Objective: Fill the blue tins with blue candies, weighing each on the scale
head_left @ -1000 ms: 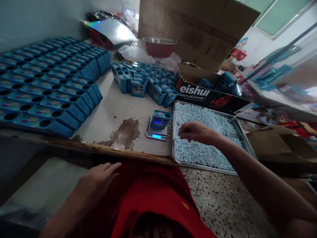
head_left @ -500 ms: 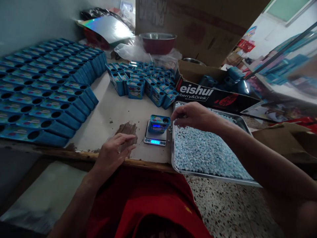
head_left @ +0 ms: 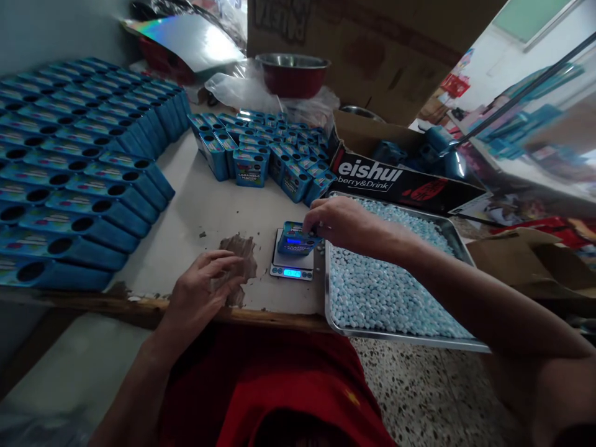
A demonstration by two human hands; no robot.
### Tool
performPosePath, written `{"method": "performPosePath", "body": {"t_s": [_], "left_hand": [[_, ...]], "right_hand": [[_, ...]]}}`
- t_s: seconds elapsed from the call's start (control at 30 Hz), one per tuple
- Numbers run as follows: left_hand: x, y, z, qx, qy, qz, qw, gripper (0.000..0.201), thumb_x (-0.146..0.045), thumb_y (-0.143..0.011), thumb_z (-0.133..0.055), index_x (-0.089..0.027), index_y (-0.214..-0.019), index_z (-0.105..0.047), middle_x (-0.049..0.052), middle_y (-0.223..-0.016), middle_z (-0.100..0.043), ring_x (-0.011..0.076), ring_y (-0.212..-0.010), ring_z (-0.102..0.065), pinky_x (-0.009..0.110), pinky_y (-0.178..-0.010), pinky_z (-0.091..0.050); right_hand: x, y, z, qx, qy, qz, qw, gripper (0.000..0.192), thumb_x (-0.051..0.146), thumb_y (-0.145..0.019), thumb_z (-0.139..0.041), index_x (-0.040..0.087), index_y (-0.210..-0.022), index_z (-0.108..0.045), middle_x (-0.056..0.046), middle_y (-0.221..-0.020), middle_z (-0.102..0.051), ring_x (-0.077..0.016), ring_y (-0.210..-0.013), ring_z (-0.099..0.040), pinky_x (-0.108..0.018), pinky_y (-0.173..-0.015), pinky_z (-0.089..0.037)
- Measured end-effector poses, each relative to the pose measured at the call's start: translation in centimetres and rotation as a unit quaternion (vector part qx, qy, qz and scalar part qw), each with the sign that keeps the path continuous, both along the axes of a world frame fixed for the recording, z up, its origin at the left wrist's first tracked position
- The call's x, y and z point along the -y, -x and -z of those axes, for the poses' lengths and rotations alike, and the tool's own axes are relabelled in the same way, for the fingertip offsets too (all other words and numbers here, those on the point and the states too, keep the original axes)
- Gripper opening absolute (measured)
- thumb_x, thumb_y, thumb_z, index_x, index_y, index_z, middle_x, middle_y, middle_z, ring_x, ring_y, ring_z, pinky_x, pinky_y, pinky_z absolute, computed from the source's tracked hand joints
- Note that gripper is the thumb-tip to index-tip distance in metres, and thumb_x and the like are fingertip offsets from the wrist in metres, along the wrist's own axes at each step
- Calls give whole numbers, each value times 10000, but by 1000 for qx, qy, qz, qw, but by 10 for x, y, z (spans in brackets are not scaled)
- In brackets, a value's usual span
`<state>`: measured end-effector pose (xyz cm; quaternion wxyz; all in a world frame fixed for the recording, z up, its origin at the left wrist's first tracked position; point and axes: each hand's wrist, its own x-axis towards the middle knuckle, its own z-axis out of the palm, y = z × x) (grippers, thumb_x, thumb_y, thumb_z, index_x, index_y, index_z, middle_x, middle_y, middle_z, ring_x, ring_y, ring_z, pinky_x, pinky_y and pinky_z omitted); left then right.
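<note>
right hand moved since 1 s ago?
Yes. The right hand has gone from over the pellet tray leftward to the blue tin on the scale, fingertips now at the tin's top.

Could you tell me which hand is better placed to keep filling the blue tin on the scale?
Probably the right hand: its fingers are over the blue tin, beside the tray. The left hand lies flat.
</note>
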<state>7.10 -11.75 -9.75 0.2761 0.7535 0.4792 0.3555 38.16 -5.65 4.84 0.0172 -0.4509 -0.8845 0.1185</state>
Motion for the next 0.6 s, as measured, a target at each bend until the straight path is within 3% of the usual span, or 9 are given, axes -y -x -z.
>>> {"method": "performPosePath", "body": {"t_s": [0.13, 0.23, 0.33, 0.4, 0.5, 0.6], "left_hand": [[-4, 1, -2, -4, -5, -3, 1000, 315, -479, -975, -702, -234, -1156, -785, 84, -1269, -713, 275, -1158, -724, 434, -1099, -587], [-9, 6, -3, -21, -11, -21, 1000, 288, -465, -997, -679, -250, -1156, -786, 60, -1239, -740, 259, -1124, -733, 409, -1076, -587], [-17, 12, 3, -49, -46, -68, 995, 229, -428, -1015, -677, -272, -1139, -789, 24, -1188, -770, 239, -1097, -741, 385, -1057, -578], [-21, 14, 9, -68, -74, -90, 991, 211, -414, -1021, -683, -264, -1119, -794, 21, -1169, -781, 236, -1095, -743, 386, -1060, -571], [-22, 13, 15, -72, -90, -105, 988, 223, -402, -1026, -686, -227, -1100, -802, 40, -1150, -784, 236, -1074, -748, 390, -1054, -574], [-19, 6, 13, -66, -93, -107, 988, 204, -362, -1026, -680, -218, -1093, -807, 43, -1137, -782, 229, -1057, -752, 379, -1042, -578]], "right_hand": [[0, -6, -3, -24, -23, 32, 999, 292, 19, -853, -648, 196, -959, -854, -40, -952, -797, -165, -847, -695, -280, -792, -467], [3, -38, 3, -26, -51, 109, 992, 264, 69, -897, -625, 205, -955, -844, -36, -939, -800, -181, -844, -708, -306, -805, -484], [19, -79, 31, 58, 18, 187, 981, 148, 216, -882, -760, 232, -1008, -836, -50, -929, -798, -220, -806, -701, -336, -745, -483], [38, -97, 59, 89, 93, 193, 973, 261, 308, -858, -832, 248, -1112, -813, -74, -1049, -807, -251, -877, -717, -348, -760, -497], [66, -104, 95, 97, 105, 170, 975, 295, 226, -876, -753, 208, -1170, -770, -122, -1148, -781, -261, -953, -726, -341, -800, -501], [78, -100, 105, 82, 100, 159, 979, 210, 142, -855, -665, 208, -1020, -779, -90, -1029, -796, -242, -899, -733, -315, -768, -477]]}}
